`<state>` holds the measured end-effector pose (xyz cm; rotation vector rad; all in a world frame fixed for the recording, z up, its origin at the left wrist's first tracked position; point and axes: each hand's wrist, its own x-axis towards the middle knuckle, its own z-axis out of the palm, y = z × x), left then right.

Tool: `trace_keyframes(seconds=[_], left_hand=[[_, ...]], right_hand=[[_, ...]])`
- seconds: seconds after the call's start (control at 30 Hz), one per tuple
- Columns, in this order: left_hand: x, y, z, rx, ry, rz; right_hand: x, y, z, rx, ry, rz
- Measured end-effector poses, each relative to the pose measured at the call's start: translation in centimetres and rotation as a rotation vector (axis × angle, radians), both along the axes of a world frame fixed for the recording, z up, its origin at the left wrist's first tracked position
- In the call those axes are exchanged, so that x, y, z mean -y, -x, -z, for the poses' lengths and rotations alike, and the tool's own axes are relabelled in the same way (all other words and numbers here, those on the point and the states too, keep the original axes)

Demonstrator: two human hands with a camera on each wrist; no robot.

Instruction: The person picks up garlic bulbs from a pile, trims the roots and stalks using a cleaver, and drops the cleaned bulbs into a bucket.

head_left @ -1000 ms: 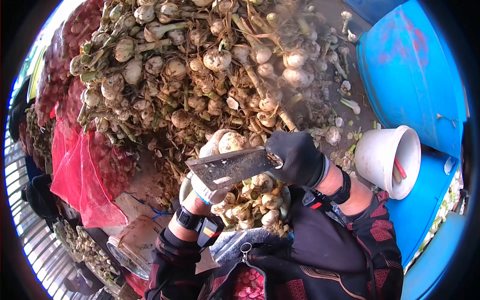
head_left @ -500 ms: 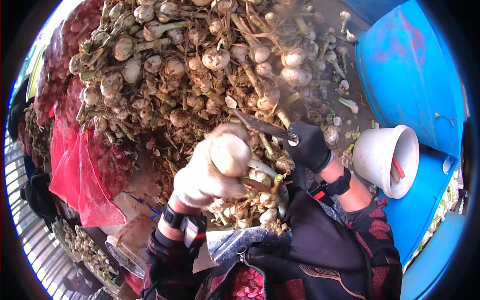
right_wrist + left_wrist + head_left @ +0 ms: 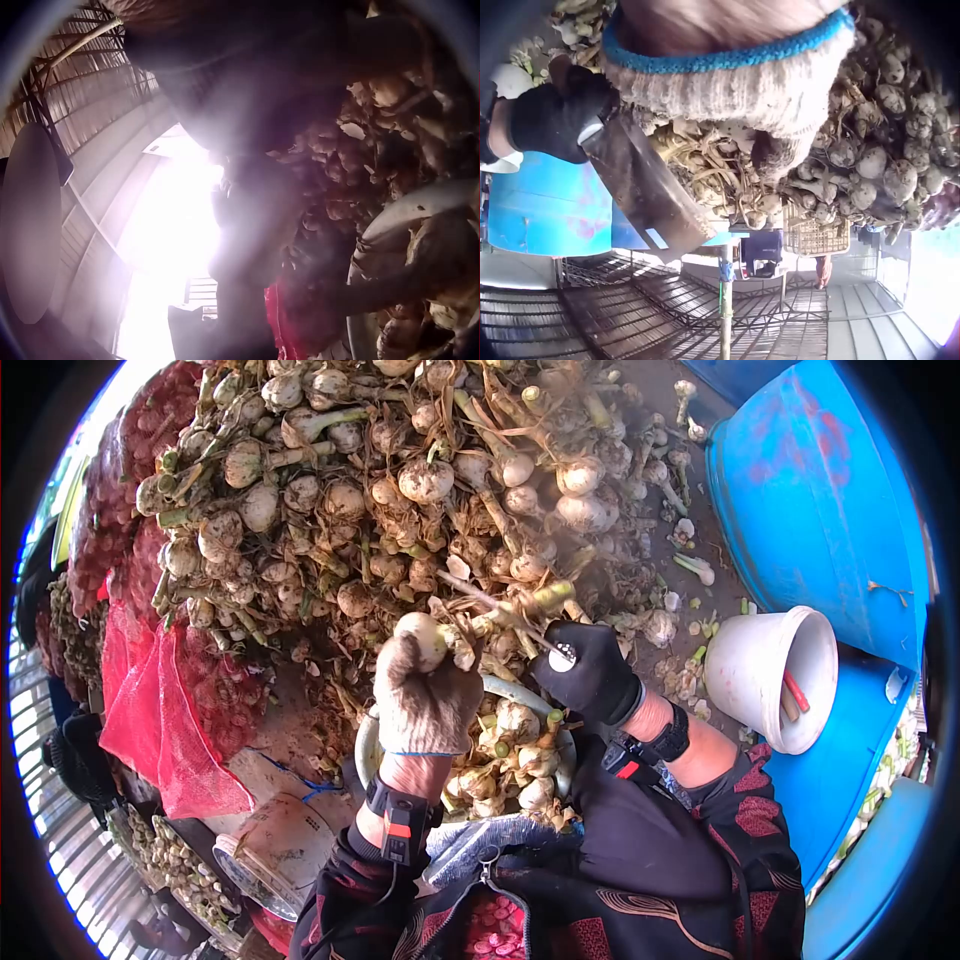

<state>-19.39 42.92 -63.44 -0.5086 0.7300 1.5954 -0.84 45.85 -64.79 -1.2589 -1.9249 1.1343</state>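
In a pale knit glove, my left hand (image 3: 430, 705) grips a garlic bulb (image 3: 420, 640) whose thick stem points right, above the front of the heap. My right hand (image 3: 590, 675), gloved in black, holds a broad-bladed knife (image 3: 649, 191) by its handle. Seen nearly edge-on in the head view, the blade crosses over the stem just right of the left hand. Below both hands sits a pale basin (image 3: 366, 752) with trimmed garlic (image 3: 520, 755) inside. The right wrist view is dark and glary, hiding the right hand's fingers.
A large heap of soiled garlic with stems (image 3: 340, 510) fills the front. Red mesh sacks (image 3: 165, 720) stand left. To the right are a white bucket (image 3: 745, 670) with a red-handled item inside and big blue tubs (image 3: 810, 490). A tipped pail (image 3: 290, 845) lies lower left.
The left hand came back toward the body with a bulb, then moved forward again, now gripping a stemmed bulb. The knife turned from showing its flat side to nearly edge-on.
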Motion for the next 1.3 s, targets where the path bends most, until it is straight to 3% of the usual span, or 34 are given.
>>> trace_keyframes(seconds=[0.2, 0.27, 0.3, 0.37, 0.4, 0.43, 0.57, 0.63, 0.7, 0.73, 0.77, 0.83, 0.87, 0.93, 0.97, 1.03, 1.07, 1.2, 1.23, 1.3], left_hand=[[1.3, -0.7, 1.5, 0.067, -0.033, -0.007], [1.9, 0.1, 1.9, 0.049, -0.266, 0.100], [1.9, 0.9, 1.5, -0.047, -0.251, 0.219], [1.7, 1.8, -3.4, -0.221, -0.290, 0.626], [1.4, 3.7, -3.4, -0.082, -0.455, 0.863], [1.8, 5.5, -2.0, -0.373, -0.466, 1.069], [-0.9, 11.9, 1.0, -1.142, 0.196, 1.017], [-3.5, 13.2, 4.1, -1.905, 0.645, 1.133], [-5.3, 16.8, 12.9, -1.779, 0.715, 1.286], [-6.9, 11.7, 6.3, -1.687, 0.843, 1.432], [-7.4, 11.9, 8.3, -1.896, 0.953, 1.530], [-6.5, 16.9, 18.6, -1.795, 0.735, 1.396], [-6.5, 16.5, 17.5, -1.792, 0.735, 1.393], [-6.3, 15.6, 14.5, -1.470, 0.563, 1.116], [-6.4, 14.8, 12.6, -1.470, 0.563, 1.116], [-6.2, 12.8, 8.1, -1.123, 0.410, 0.644], [-4.6, 11.4, 4.9, -1.402, 0.224, 0.792], [-2.8, 10.0, 1.0, -1.032, -0.003, 0.702], [-1.3, 11.3, 2.8, -0.817, -0.030, 0.799], [-0.5, 9.3, -0.1, -0.552, 0.022, 0.770]], right_hand=[[-0.2, 0.2, 0.0, -0.053, 0.049, 0.081], [0.3, 0.0, 2.2, 0.096, -0.020, 0.019], [0.5, -0.6, 5.0, 0.245, -0.017, -0.194], [2.1, -2.0, 7.4, 0.369, 0.043, -0.303], [1.9, -2.3, 7.2, 0.366, 0.045, -0.316], [2.0, -2.6, 6.7, 0.312, 0.087, -0.254], [0.7, -2.1, 5.3, 0.179, 0.270, 0.014], [0.5, -1.8, 4.7, 0.188, 0.308, 0.038], [0.4, -1.6, 4.8, 0.233, 0.226, -0.034], [0.5, -1.4, 4.8, 0.235, 0.221, -0.043], [0.7, -1.2, 4.9, 0.239, 0.226, -0.049], [0.9, -0.9, 5.0, 0.116, 0.163, -0.030], [0.8, -0.7, 4.8, 0.119, 0.161, -0.033], [0.4, -0.4, 3.7, 0.118, 0.172, -0.054], [0.2, -0.3, 3.3, 0.118, 0.172, -0.054], [-0.1, 0.3, 2.7, 0.103, 0.107, -0.050], [-0.3, 0.7, 2.5, 0.054, 0.046, -0.043], [-1.8, 2.7, -0.7, 0.048, -0.237, -0.183], [-1.9, 3.1, -1.3, 0.046, -0.238, -0.180], [-2.2, 3.6, -2.3, 0.096, -0.329, -0.263]])
